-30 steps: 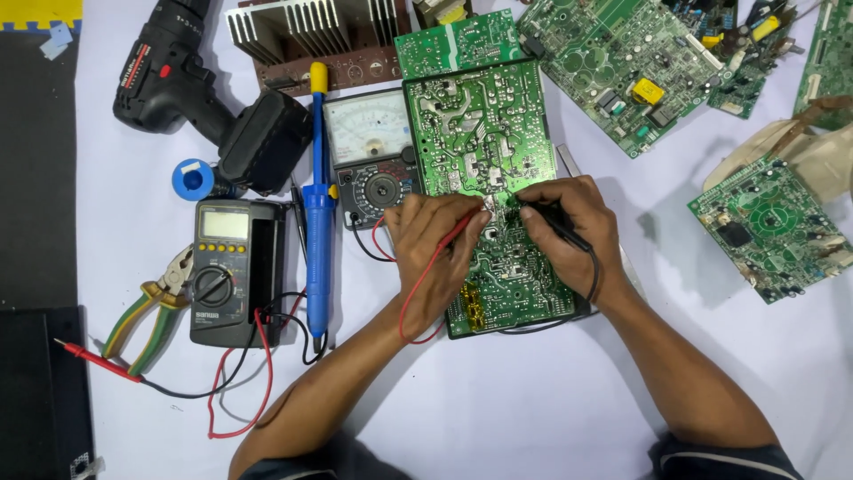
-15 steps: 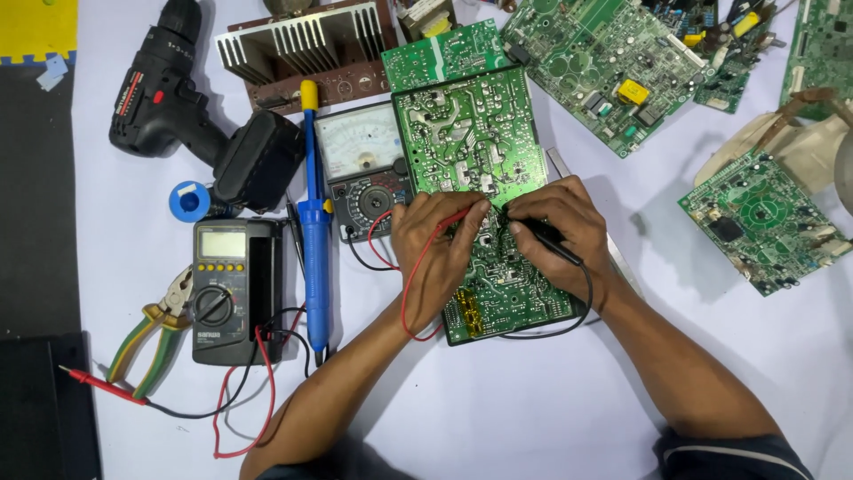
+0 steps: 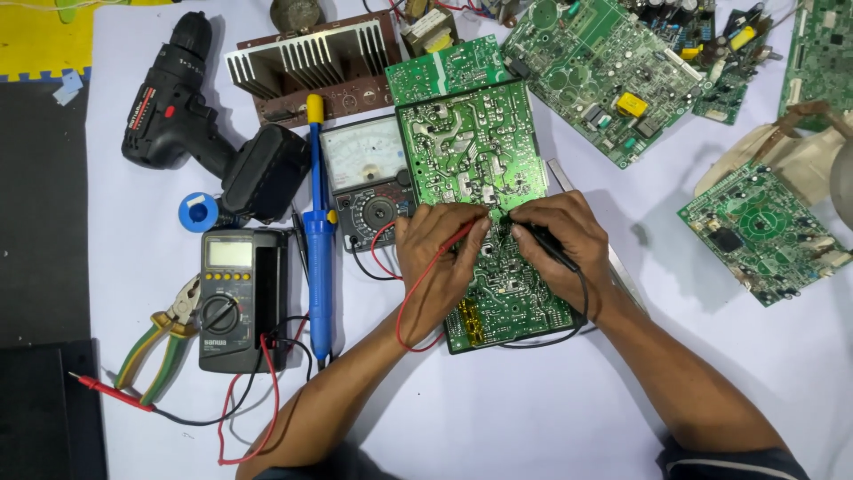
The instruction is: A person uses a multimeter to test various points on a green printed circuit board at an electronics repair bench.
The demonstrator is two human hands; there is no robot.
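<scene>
Since the earlier frame the view shifts slightly, while both hands stay on the green circuit board (image 3: 484, 169) lying solder-side up on the table (image 3: 533, 418). The left hand (image 3: 440, 258) has its fingers clamped on the red probe (image 3: 462, 233) and the right hand (image 3: 560, 236) on the black probe (image 3: 538, 242) — tips close together, likely to touch neighbouring solder points.

Both probe tips, in left hand (image 3: 440, 258) and right hand (image 3: 560, 240), seemingly slightly closer together.

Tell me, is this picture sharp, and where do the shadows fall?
Head view: sharp throughout, no blur on the left hand or right hand over the green circuit board. Soft shadows fall to the right of the drill and the small board. Light is even on the white table; no strong glare.
</scene>
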